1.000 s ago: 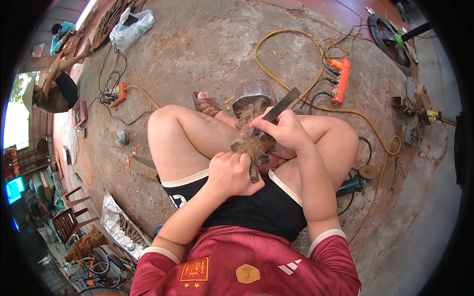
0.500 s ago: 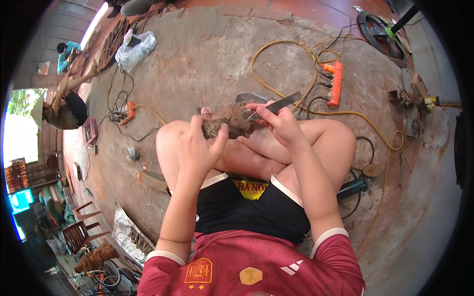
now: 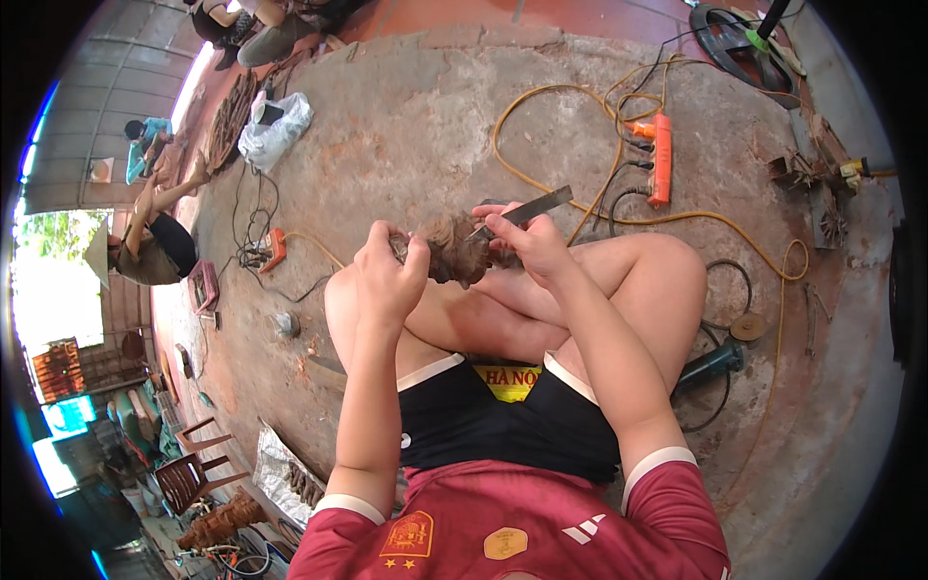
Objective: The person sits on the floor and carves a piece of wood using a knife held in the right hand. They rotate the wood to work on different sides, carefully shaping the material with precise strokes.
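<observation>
Above my crossed legs, my left hand (image 3: 389, 275) grips a rough brown carved piece, apparently wood (image 3: 452, 249), by its left end, thumb and fingers closed round it. My right hand (image 3: 530, 246) pinches a flat dark metal blade tool (image 3: 541, 203) at the piece's right side. The wide end of the tool sticks out up and to the right. Its thin end points at the carved surface; whether it touches cannot be made out. Fingers of the right hand partly hide the right end of the piece.
An orange power strip (image 3: 660, 161) and looped yellow cord (image 3: 715, 220) lie right of my knees. A teal power tool (image 3: 710, 369) rests beside my right thigh. At the left are a second orange socket block (image 3: 275, 249), a plastic bag (image 3: 275, 135) and a seated person (image 3: 155, 237).
The carved piece has turned in my left hand, whose fingers now close tighter on its end. The blade tool has tilted slightly flatter. The whole view has shifted a little.
</observation>
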{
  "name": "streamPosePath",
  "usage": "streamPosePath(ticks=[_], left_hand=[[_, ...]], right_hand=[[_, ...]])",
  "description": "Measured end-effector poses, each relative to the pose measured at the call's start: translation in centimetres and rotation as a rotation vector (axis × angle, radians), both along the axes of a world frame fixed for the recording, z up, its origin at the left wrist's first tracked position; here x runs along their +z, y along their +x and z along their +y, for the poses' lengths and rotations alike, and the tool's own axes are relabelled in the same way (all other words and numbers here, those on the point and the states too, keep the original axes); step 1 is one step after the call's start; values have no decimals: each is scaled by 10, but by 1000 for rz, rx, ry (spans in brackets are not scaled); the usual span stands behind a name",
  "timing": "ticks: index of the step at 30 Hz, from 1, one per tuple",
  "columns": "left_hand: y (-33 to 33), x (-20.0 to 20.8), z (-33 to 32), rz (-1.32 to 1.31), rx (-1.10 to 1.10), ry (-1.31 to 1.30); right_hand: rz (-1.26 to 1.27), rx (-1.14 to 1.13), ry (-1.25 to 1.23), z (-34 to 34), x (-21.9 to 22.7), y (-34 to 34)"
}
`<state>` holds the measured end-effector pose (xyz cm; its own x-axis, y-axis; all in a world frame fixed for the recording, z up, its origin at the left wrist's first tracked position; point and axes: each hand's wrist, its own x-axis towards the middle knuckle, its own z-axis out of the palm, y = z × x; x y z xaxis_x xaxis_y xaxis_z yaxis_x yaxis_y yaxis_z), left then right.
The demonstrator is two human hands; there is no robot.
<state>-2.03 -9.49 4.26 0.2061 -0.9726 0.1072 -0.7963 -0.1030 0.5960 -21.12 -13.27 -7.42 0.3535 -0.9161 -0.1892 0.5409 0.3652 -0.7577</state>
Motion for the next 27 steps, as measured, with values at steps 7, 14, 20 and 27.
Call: streamPosePath(ticks=[7,14,20,27], left_hand=[[-18,17,-12,-105,-393,-17],[35,11,-59,162,-328,112],[71,-21,-60,360,-231,4],[71,-32,-25,405,-131,-39]], right_hand=[[-269,-55,82,-7,1,-24],[-9,-205,-106,-2,16,-16],[73,-234,-167,-19,21,18],[9,-56,5,-2,36,40]])
